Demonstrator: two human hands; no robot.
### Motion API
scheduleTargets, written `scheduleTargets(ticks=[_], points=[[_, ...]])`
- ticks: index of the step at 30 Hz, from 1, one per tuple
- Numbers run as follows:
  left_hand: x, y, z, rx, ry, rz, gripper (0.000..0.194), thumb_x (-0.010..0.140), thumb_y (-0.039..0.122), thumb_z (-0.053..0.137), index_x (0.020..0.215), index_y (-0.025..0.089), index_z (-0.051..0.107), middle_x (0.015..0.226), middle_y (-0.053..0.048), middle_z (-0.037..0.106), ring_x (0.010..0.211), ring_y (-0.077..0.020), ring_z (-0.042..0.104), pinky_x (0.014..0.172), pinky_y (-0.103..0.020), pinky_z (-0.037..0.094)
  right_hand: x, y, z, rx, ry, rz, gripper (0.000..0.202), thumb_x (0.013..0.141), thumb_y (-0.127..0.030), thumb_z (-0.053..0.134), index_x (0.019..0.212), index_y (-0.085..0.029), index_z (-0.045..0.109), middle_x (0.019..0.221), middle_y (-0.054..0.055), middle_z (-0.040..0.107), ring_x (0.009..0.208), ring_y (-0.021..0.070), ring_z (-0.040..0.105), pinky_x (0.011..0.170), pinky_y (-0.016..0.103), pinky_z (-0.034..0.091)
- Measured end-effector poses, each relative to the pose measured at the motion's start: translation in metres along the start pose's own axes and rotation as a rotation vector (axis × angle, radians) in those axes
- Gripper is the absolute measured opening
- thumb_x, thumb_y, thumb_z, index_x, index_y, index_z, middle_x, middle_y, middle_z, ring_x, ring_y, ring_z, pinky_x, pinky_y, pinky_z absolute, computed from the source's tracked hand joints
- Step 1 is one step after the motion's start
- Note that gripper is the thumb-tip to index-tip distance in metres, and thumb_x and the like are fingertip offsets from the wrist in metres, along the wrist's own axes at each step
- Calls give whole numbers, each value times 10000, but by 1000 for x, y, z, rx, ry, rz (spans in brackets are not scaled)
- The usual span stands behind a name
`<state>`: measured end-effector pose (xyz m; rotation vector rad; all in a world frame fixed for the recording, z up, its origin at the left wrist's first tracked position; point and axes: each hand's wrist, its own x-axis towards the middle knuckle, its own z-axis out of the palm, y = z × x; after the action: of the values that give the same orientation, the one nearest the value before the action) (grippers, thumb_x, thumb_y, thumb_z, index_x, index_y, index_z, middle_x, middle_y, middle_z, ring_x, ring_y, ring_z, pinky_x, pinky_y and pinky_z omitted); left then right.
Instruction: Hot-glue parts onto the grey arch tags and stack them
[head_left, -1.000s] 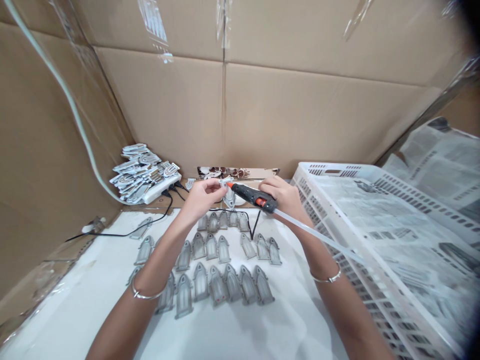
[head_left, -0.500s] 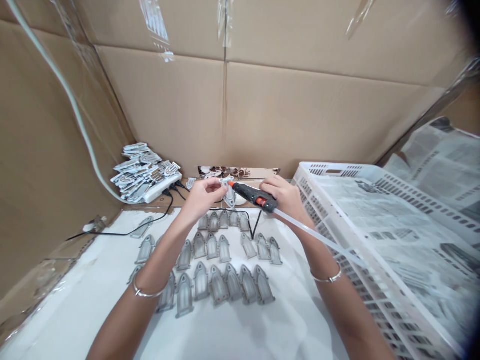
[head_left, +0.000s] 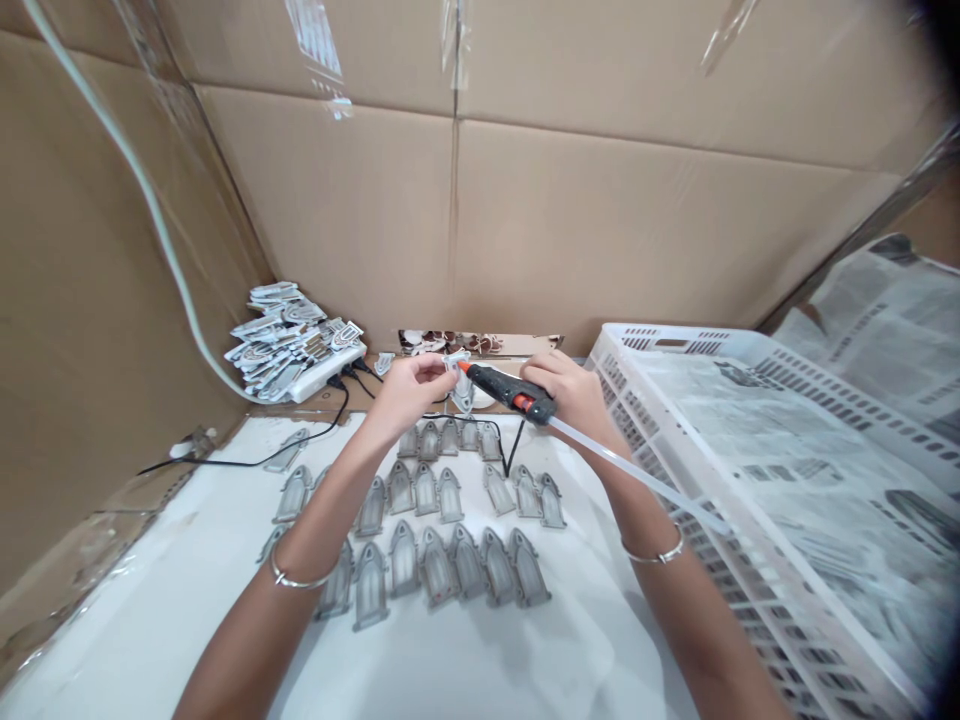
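Between the fingertips of my left hand is a small pale arched piece, held up above the table's far edge. My right hand is wrapped round a black hot glue gun. Its orange nozzle points left and meets or nearly meets the top of the piece; I cannot tell which. A long translucent glue stick sticks out of the gun's back, over my right forearm. Below my hands, several grey arched frames lie in rows on the white tabletop.
At the back left, a heap of arched pieces rests by a white power strip with black plugs. A black cord crosses the tabletop. On the right stands a white plastic crate holding newspaper. Cardboard walls enclose the back and left.
Both hands keep nearly the same pose, with the nozzle still at the top of the piece. The whole view has shifted slightly.
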<state>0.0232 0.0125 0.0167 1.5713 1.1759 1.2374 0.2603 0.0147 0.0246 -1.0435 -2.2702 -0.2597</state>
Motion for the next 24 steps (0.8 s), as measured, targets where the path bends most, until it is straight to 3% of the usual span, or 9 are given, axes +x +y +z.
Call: scheduleTargets(ticks=[24], points=[[0,-2,2,23,32,24,247,731,392,712,764,150,678,777,-36,693,748,-183,616,754,-296,460,0,8,7,17,-5,-16,226,933,-185,517,757,-199,658,840,56,675,818,185,545,622,286,345]])
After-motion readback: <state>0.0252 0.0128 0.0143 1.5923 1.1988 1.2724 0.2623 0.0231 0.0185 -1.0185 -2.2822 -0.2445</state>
